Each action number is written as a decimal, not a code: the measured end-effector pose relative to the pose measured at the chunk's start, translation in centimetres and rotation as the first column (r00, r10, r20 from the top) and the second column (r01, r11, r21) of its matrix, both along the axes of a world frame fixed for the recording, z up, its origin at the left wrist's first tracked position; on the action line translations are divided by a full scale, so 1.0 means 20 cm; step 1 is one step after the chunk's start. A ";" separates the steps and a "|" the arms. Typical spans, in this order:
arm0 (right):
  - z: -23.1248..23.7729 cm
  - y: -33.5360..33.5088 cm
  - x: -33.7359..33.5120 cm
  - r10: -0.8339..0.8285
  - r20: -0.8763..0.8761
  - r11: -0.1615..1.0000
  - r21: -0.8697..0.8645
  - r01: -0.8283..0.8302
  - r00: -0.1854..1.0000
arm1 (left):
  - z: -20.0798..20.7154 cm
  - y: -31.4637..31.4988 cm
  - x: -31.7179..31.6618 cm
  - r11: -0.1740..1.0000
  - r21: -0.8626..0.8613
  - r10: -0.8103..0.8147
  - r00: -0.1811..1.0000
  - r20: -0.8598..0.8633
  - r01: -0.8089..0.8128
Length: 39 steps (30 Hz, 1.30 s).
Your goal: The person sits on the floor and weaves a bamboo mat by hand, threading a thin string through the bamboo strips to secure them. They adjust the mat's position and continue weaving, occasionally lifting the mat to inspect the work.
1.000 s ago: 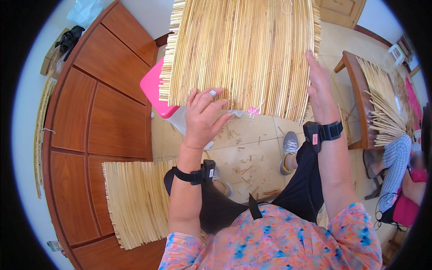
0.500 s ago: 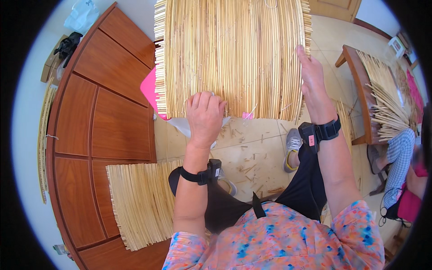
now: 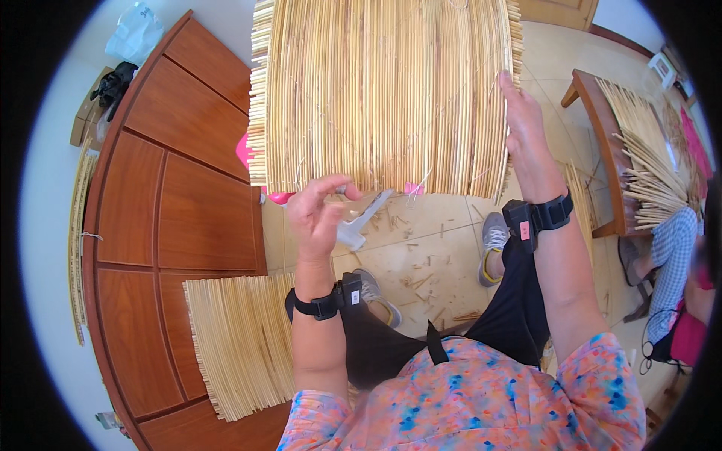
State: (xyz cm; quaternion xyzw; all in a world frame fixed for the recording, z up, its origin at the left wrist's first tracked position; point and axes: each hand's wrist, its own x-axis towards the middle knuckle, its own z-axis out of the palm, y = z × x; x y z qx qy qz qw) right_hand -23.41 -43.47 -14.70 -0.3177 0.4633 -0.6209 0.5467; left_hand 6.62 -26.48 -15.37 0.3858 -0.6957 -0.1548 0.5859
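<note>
A straw-coloured reed mat (image 3: pixel 383 98), made of thin stalks laid side by side and tied with fine thread, is in front of me. My right hand (image 3: pixel 523 116) grips its right edge, thumb on top and the other fingers hidden underneath. By the near edge, toward the left corner, my left hand (image 3: pixel 316 218) is open, thumb apart from the bent fingers. Its fingertips are close to the stalk ends; whether they touch cannot be made out. Loose thread ends and a small pink tag (image 3: pixel 414 189) show along the near edge.
Another reed mat (image 3: pixel 244 338) leans by a reddish wooden panel (image 3: pixel 207 214) at left. Stalk scraps litter the tiled floor (image 3: pixel 421 248). At right, loose stalks (image 3: pixel 650 177) lie on a wooden bench (image 3: pixel 605 143), beside a seated person's checked trouser leg (image 3: pixel 673 255).
My left hand has moved left and slightly down along the near edge, its fingers spreading apart. The mat has shifted slightly left, and more of a white object beneath shows. My right hand keeps its grip.
</note>
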 end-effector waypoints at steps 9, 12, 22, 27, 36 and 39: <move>-0.06 -0.05 -0.04 0.032 0.117 0.999 -0.028 -0.029 0.993 | 0.05 -0.03 0.13 0.648 0.137 0.760 0.623 -0.187 -0.750; -0.04 -0.03 -0.02 0.064 0.145 0.998 -0.034 -0.060 0.987 | 0.03 -0.05 0.13 0.657 0.224 0.753 0.639 -0.154 -0.720; -0.05 -0.02 -0.02 0.046 0.137 0.998 -0.039 -0.041 0.989 | 0.05 -0.06 0.05 0.783 0.201 0.618 0.704 -0.350 -0.588; -0.03 -0.01 -0.02 -0.026 0.110 0.998 -0.046 0.031 0.994 | 0.09 -0.05 0.03 0.868 0.395 0.495 0.588 -0.640 -0.301; 0.01 0.05 0.01 0.082 0.135 0.995 -0.072 -0.073 0.987 | -0.05 -0.05 0.08 0.870 0.370 0.246 0.364 -0.898 0.326; 0.02 0.05 0.02 0.112 0.176 0.993 -0.046 -0.105 0.978 | -0.08 -0.06 0.12 0.868 0.385 0.244 0.404 -0.881 0.314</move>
